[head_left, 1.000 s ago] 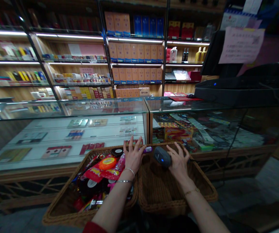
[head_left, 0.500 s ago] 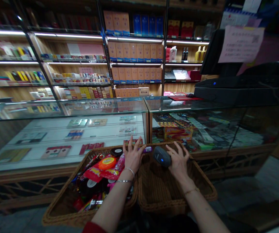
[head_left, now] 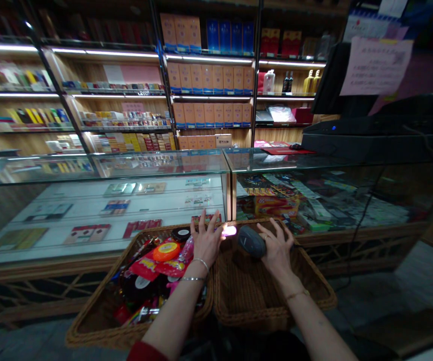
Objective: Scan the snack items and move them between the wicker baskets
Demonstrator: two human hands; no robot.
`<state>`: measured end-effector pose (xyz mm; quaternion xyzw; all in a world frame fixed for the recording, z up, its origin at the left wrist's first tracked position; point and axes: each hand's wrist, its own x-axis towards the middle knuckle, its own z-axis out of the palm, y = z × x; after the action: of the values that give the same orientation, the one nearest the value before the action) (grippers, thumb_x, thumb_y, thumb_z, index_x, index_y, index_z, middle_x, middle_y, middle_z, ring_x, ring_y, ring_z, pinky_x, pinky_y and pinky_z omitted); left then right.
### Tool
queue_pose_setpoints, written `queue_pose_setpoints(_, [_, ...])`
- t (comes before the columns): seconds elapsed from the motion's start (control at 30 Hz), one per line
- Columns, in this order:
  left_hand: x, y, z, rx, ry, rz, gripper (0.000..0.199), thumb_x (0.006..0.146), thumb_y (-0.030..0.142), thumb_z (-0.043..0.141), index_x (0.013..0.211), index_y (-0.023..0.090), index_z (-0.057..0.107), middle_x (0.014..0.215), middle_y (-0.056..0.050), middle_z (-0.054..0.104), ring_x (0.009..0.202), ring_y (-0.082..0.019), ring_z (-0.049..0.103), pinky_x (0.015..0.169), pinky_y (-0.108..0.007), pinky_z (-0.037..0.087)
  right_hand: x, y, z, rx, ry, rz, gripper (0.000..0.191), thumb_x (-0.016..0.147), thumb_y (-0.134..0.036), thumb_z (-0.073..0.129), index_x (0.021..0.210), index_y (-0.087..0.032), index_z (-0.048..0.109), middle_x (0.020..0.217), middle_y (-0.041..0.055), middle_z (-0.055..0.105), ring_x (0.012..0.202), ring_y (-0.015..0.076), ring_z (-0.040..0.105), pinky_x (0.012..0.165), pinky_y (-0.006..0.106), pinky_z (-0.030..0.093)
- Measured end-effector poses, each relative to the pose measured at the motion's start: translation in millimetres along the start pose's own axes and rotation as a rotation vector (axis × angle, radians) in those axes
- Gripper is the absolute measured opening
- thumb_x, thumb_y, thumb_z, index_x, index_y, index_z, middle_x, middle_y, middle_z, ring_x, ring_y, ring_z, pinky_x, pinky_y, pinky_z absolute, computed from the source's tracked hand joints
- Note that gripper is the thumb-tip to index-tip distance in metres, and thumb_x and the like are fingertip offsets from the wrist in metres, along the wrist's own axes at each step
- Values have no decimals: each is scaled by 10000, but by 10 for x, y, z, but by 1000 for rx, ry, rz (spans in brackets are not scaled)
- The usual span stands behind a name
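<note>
My left hand (head_left: 205, 245) is over the inner edge of the left wicker basket (head_left: 141, 339), its thumb and fingers on a small purple item (head_left: 229, 230). The label end of this item sticks out to the right and glows brightly; its body is mostly hidden. My right hand (head_left: 276, 253) grips a dark grey barcode scanner (head_left: 251, 241) above the right wicker basket (head_left: 254, 288), the scanner's head turned toward the lit label. In the left basket lie red packets (head_left: 144, 269), an orange round pack (head_left: 166, 251) and a black round container (head_left: 180, 234).
A glass display counter (head_left: 156, 168) stands just beyond the baskets. On its right are a monitor (head_left: 331, 82) with a pink paper sheet (head_left: 376, 66) and a dark machine (head_left: 374, 143). A cable (head_left: 365, 220) hangs down the counter front. Stocked shelves (head_left: 210, 95) line the wall behind.
The label on the purple item has gone from plainly lit to brightly glowing, and the blue light on the scanner no longer shows. Both hands are almost where they were.
</note>
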<state>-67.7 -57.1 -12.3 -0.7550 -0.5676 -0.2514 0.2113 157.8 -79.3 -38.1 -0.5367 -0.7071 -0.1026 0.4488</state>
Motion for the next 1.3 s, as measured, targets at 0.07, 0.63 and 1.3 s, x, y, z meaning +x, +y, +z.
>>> queue_pose_setpoints(0.07, [0, -6, 8, -4, 9, 5, 316, 840, 283, 634, 1145, 347, 685, 1552, -7, 426, 1502, -392, 146, 1145, -730, 112, 3, -5, -3, 9, 6, 2, 305, 716, -77, 503, 898, -237, 688, 1240, 39, 702, 1395, 284, 383, 1121, 534, 147])
queue_pose_setpoints(0.63, [0, 17, -33, 19, -21, -25, 368, 846, 310, 633, 1206, 383, 662, 1563, -9, 409, 1507, -372, 141, 1162, -706, 96, -6, 3, -2, -4, -31, -11, 319, 703, -67, 504, 888, -247, 693, 1241, 24, 702, 1406, 271, 373, 1122, 520, 144])
queue_pose_setpoints(1.3, [17, 42, -61, 1, -30, -72, 401, 824, 336, 671, 1219, 399, 657, 1562, 2, 412, 1496, -390, 170, 1161, -710, 103, -3, 7, 31, -14, -8, 20, 275, 765, -121, 520, 922, -244, 710, 1263, 44, 689, 1390, 293, 373, 1116, 539, 137])
